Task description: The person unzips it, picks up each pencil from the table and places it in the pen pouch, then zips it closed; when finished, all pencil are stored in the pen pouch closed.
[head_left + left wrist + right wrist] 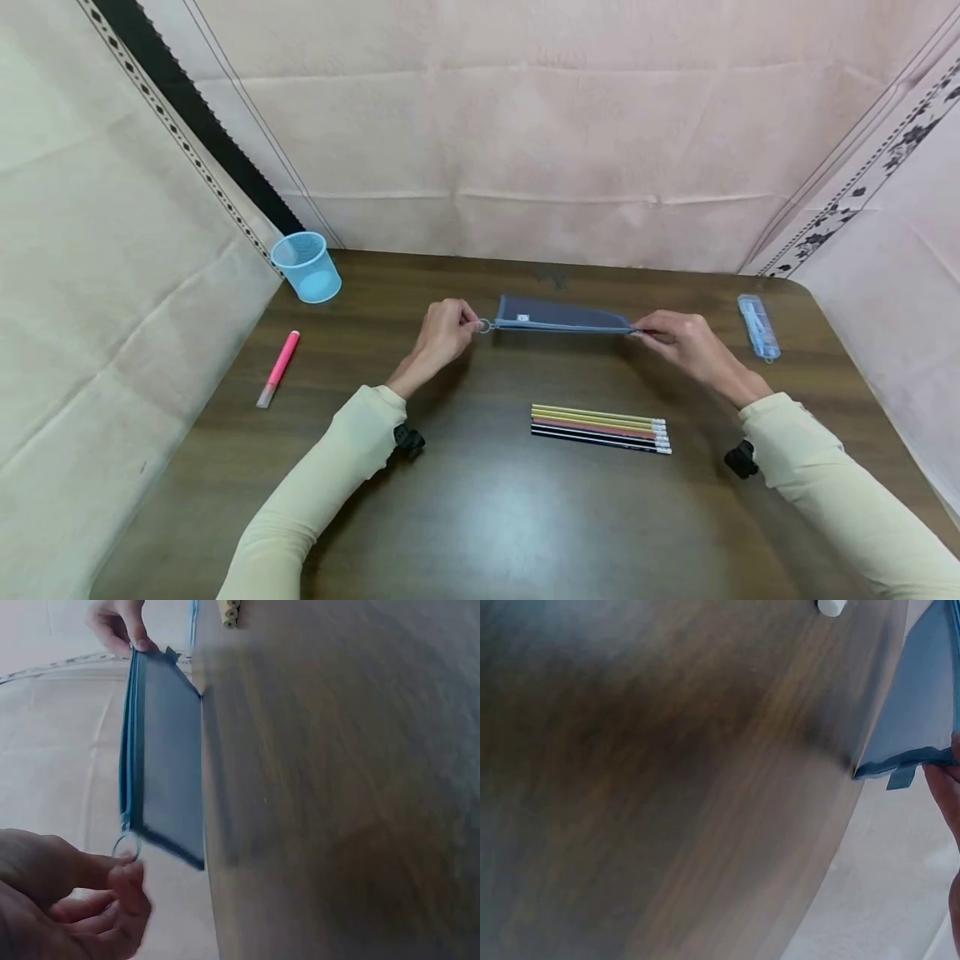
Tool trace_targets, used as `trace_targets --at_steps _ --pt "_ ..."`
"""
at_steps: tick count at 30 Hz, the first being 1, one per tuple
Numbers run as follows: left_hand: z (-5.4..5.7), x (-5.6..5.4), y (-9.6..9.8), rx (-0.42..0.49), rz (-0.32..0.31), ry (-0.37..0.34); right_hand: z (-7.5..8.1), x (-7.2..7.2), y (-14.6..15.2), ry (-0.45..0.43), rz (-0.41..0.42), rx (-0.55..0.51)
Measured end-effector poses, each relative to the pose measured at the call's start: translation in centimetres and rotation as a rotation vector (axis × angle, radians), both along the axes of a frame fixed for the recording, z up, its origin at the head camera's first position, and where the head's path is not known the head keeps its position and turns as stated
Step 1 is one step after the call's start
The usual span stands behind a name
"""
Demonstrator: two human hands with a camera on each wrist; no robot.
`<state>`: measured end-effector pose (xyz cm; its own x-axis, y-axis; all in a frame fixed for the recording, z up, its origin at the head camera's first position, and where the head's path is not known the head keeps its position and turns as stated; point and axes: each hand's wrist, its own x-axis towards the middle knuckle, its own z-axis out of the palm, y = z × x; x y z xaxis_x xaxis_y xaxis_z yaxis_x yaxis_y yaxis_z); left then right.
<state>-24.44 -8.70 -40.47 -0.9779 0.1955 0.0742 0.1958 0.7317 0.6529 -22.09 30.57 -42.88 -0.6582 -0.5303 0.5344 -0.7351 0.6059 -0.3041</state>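
Observation:
A flat dark blue zip pouch [562, 315] with lighter blue edging stands upright on its long side near the back of the table, zip edge on top. My left hand [441, 337] pinches the ring [485, 326] at the pouch's left end, where the zip pull sits in the left wrist view. At the opposite end, my right hand [686, 343] grips the top corner between thumb and fingers. A small fabric tab [901, 778] sticks out from that end. The pouch is stretched straight between both hands.
Several pencils [600, 428], yellow, reddish and black, lie side by side in front of the pouch. A pink marker [279, 367] lies at left, below a light blue cup [307, 271]. A translucent blue case [758, 327] lies at right. Cloth walls [525, 150] enclose the table.

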Motion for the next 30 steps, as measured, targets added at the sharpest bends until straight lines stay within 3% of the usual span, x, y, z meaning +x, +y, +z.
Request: trace_targets --at_steps 4,7,11,13,16,20,25,30 --pt "-0.1 -0.1 0.1 -0.058 -0.034 -0.051 -0.3 0.3 0.0 -0.015 -0.011 0.004" --pt "0.1 -0.2 0.9 -0.101 -0.089 0.055 -0.2 0.5 0.0 -0.016 -0.012 0.012" --pt "0.5 -0.7 2.9 -0.146 -0.282 0.16 -0.1 0.4 -0.1 -0.007 -0.009 0.008" --pt "0.5 -1.2 3.9 -0.172 -0.383 0.172 0.0 0.3 -0.2 -0.009 -0.008 -0.001" --pt "0.7 -2.1 5.0 -0.226 -0.479 0.167 0.0 0.1 -0.4 -0.013 -0.006 -0.01" --pt "0.8 -2.9 5.7 -0.228 -0.526 0.114 -0.1 -0.1 -0.7 0.008 0.006 0.004" --pt "0.7 -3.5 5.8 -0.178 -0.53 0.037 -0.3 -0.2 -0.7 0.039 0.049 0.014" --pt "0.4 -3.8 5.8 -0.182 -0.496 0.072 -0.6 -0.2 -0.7 0.045 0.066 0.059"
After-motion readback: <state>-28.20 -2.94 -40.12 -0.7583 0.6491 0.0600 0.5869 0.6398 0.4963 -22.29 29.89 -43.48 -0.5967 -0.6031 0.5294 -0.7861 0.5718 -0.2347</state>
